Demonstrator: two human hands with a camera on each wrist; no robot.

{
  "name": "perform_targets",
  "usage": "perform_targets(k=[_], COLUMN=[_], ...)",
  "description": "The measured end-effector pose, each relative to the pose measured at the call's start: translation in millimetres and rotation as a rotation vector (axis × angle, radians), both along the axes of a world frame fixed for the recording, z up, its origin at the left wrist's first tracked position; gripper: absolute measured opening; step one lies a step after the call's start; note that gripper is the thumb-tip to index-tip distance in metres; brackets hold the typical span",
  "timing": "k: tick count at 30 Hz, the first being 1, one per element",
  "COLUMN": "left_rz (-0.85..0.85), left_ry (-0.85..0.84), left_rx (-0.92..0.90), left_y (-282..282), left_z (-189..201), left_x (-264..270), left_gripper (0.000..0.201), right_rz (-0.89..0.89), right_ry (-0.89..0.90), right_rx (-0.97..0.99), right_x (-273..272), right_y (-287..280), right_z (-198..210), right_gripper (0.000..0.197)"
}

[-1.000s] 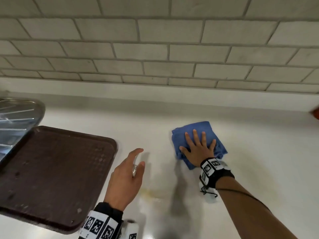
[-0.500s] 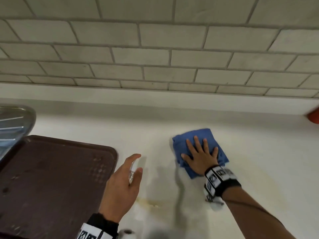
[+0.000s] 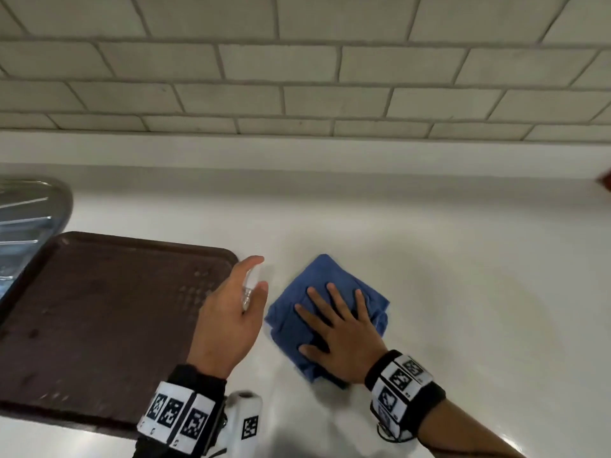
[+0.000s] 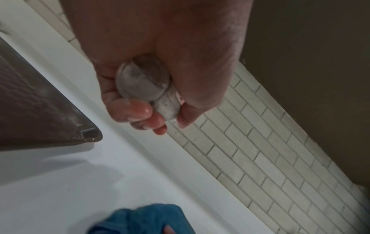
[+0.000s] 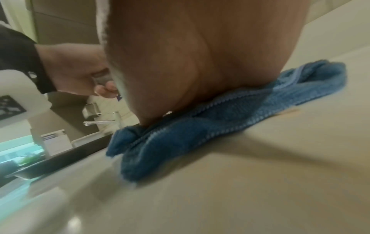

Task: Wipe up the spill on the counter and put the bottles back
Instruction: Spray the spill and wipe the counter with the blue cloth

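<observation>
A folded blue cloth (image 3: 334, 289) lies on the white counter (image 3: 463, 276), and my right hand (image 3: 334, 322) presses flat on it with fingers spread. The cloth (image 5: 220, 120) also fills the right wrist view under my palm. My left hand (image 3: 231, 312) hovers just left of the cloth, beside the tray corner, and grips a small clear spray bottle (image 3: 248, 289). In the left wrist view the bottle's round base (image 4: 143, 79) shows, with my fingers (image 4: 136, 114) curled round it. The cloth covers the place where the yellowish spill was, so no spill shows.
A dark brown tray (image 3: 99, 319) lies on the counter at the left, its corner (image 4: 88, 134) close to my left hand. A steel sink drainer (image 3: 29, 213) sits behind it. A tiled wall (image 3: 297, 77) backs the counter. Something red (image 3: 605, 183) pokes in at the right edge.
My right hand has slid the cloth left and toward me, over the yellowish patch on the counter. My left hand with the bottle has stayed beside the tray corner.
</observation>
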State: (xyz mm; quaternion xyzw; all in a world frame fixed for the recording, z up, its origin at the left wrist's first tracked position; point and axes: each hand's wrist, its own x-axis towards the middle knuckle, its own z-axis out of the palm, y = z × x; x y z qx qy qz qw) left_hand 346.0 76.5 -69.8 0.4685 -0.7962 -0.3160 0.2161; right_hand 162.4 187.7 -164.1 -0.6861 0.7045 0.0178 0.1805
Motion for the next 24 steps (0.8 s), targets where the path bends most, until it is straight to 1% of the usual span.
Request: perform_targets(k=[3, 6, 8, 10, 13, 16, 17, 19, 22, 24], left_rz=[-0.023, -0.003, 0.021, 0.033, 0.042, 0.058, 0.063, 0.07, 0.072, 0.072], left_ry=[0.016, 0.007, 0.007, 0.011, 0.015, 0.016, 0.01, -0.008, -0.032, -0.034], left_rx=[0.0, 0.018, 0.042, 0.059, 0.071, 0.062, 0.061, 0.069, 0.071, 0.059], left_y=[8, 19, 28, 36, 44, 50, 52, 58, 70, 79], left_z=[-4, -7, -7, -7, -8, -8, -8, -9, -7, -5], left_x=[7, 15, 21, 26, 35, 43, 45, 46, 41, 35], left_gripper=[0.039, 0.039, 0.039, 0.039, 0.039, 0.039, 0.039, 0.039, 0.04, 0.04], right_rz=[-0.088, -0.217, -0.271, -0.255, -0.098, 0.061, 0.098, 0.127, 0.031, -0.063], right_ry=[0.026, 0.062, 0.055, 0.052, 0.076, 0.02, -0.001, 0.021, 0.03, 0.049], right_rx=[0.011, 0.069, 0.094, 0.093, 0.043, -0.042, -0.058, -0.067, -0.024, 0.01], right_x=[-23, -39, -34, -17, 23, 52, 54, 46, 7, -31], right_y=[24, 5, -18, -36, -37, -8, 7, 38, 78, 88], right_z=[3, 5, 4, 4, 5, 1, -2, -6, -3, -1], right_gripper=[0.072, 0.074, 0.073, 0.072, 0.072, 0.069, 0.069, 0.068, 0.067, 0.071])
